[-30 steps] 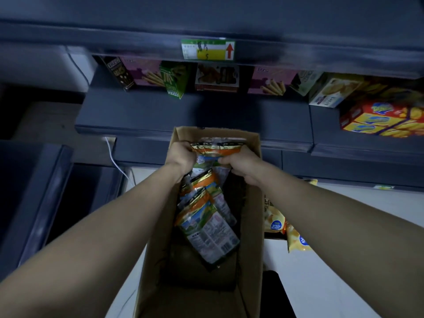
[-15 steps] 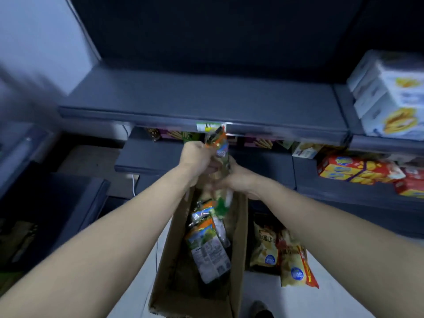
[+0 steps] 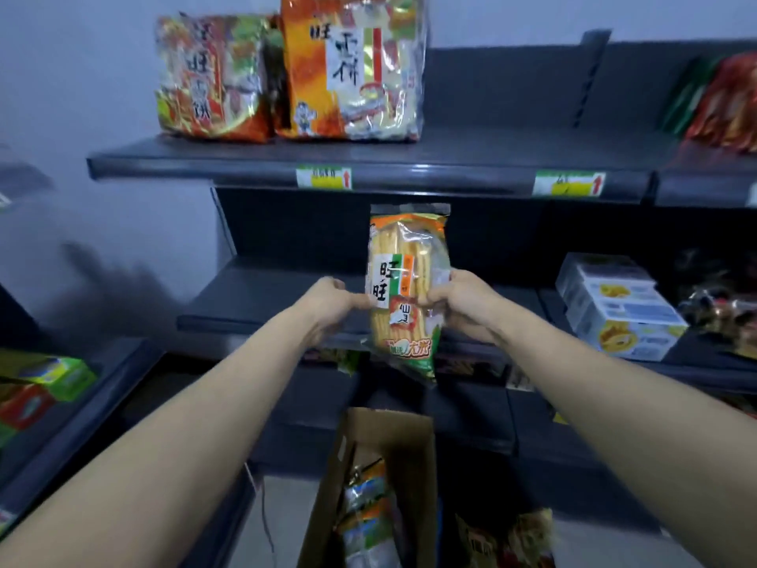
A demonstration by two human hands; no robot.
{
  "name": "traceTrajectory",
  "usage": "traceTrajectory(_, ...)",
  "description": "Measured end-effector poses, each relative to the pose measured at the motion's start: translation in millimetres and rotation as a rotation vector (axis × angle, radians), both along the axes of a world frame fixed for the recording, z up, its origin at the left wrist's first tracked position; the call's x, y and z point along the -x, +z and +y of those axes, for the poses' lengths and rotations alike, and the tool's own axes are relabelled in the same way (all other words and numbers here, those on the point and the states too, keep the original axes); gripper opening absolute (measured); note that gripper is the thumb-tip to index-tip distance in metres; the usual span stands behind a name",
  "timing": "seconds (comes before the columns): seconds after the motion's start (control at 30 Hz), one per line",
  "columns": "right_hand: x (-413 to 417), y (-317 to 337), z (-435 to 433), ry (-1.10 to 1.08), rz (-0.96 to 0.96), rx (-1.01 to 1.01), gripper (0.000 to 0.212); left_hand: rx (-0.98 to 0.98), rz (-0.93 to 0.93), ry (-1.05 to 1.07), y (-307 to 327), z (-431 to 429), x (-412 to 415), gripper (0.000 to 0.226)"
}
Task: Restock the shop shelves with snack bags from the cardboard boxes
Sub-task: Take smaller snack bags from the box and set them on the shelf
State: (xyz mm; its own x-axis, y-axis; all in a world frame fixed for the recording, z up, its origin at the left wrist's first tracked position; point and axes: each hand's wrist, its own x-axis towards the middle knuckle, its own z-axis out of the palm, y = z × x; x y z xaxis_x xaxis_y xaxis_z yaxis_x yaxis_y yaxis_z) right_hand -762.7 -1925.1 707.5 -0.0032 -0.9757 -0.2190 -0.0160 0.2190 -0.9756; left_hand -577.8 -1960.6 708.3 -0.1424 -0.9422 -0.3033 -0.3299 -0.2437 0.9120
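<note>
While both hands hold it nearly upright, the snack bag [image 3: 403,289] hangs in the air over the front edge of the middle shelf [image 3: 262,299], touching no shelf. The left hand [image 3: 334,301] has its fingers curled against the bag's left edge at about mid-height, pinching it. The right hand [image 3: 461,305] grips the right edge at the same height, fingers wrapped onto the printed front. The bag's clear sealed top points up toward the top shelf [image 3: 245,159], and its green bottom end hangs below both hands.

Two large bags [image 3: 352,67] stand side by side at the left end of the top shelf, touching each other. Two price tags [image 3: 323,178] are fixed along that shelf's front edge. On the next shelf section to the right, level with the hands, white boxes [image 3: 614,305] are stacked near the front edge.

Low in the view, the cardboard box [image 3: 413,465] stands open on the floor below the hands, with more bags [image 3: 364,510] of the same kind packed inside. Other packets [image 3: 506,539] lie on the floor just to its right, too blurred to read.
</note>
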Motion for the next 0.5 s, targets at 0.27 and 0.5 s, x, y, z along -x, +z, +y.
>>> traceTrajectory(0.27,-4,88,4,-0.119,-0.177,0.194,0.037,0.147,0.24,-0.263,89,-12,6,0.031)
traceTrajectory(0.5,23,156,2,-0.302,0.105,0.36,0.048,0.407,0.292,-0.174,154,-24,51,0.034)
